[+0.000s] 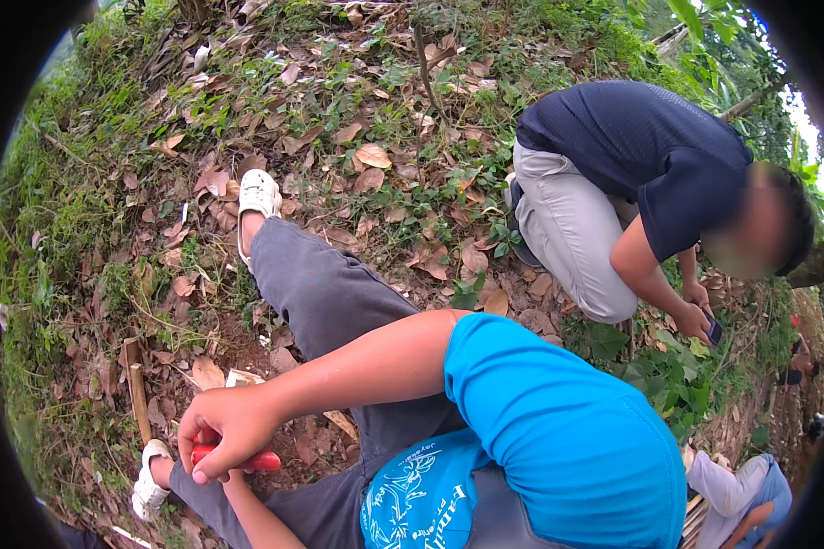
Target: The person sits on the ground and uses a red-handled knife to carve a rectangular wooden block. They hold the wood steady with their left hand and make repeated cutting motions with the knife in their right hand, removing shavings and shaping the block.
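Note:
My right hand (232, 424) is closed over a red-handled tool (264, 460) low at the left, above my grey trouser leg (330, 293). Only a short piece of the red handle shows, and the tool's working end is hidden. My right arm reaches to it from my blue sleeve (558, 430). My left forearm comes up from the lower edge, and its wrist (233, 485) meets the same handle from below. The left hand's fingers are hidden under the right hand.
My legs stretch out over a slope of dry leaves and grass, ending in white shoes (258, 195). A brown stick (138, 395) lies by my lower foot. A person in a dark blue shirt (641, 146) crouches at the right holding a phone (712, 328). Another person (740, 489) sits at the lower right.

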### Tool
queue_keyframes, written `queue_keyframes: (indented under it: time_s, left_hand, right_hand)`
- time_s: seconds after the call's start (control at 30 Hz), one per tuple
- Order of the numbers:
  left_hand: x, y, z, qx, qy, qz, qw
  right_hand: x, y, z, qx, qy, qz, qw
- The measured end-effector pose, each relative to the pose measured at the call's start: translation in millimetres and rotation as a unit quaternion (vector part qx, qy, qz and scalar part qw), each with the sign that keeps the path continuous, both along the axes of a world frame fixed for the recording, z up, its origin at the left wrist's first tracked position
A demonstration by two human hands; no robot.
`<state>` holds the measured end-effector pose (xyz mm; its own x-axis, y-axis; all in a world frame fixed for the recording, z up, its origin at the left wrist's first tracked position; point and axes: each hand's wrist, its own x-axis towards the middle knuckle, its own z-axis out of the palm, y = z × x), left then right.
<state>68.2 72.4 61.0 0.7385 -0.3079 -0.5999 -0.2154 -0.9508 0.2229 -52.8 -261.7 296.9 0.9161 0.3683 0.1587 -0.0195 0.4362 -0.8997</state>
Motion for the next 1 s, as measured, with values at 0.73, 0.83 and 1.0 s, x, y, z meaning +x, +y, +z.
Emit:
queue_keyframes:
  time_s: [0.73,0.83,1.0]
  left_hand:
    - [-82,-64,7,-0.181,-0.095,0.207,0.957]
    - [-81,-55,-38,-0.296,-0.048,0.336,0.893]
    - [-89,-45,-53,-0.193,-0.029,0.341,0.92]
  right_hand:
    - [-143,-187,-74,-0.238,-0.08,-0.683,0.686]
    - [-168,-178,-148,-0.513,-0.053,-0.695,0.5]
    - [-220,-136,-241,-0.676,0.211,-0.397,0.584]
